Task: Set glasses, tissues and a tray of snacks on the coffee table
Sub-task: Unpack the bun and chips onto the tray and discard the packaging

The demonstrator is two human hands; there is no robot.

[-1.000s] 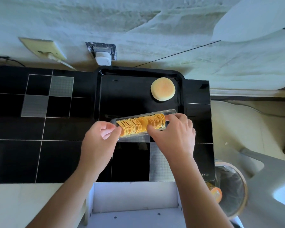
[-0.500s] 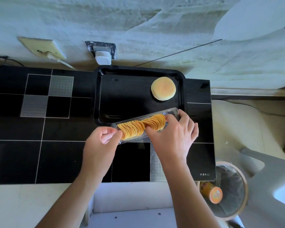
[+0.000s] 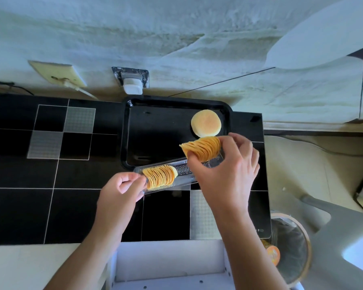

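- While left hand (image 3: 122,190) pinches clear plastic chip sleeve (image 3: 182,170) at its 9 o'clock end, remaining orange chips (image 3: 159,176) sit inside.
- Right hand (image 3: 228,164) clamps lifted orange chip stack (image 3: 203,150), over black rectangular tray (image 3: 155,132); round pale bun (image 3: 205,123) at 12 o'clock.

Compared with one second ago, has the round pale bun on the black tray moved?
No. The round pale bun lies in the same far right corner of the black tray.

No text, label or number is legible on anything here.
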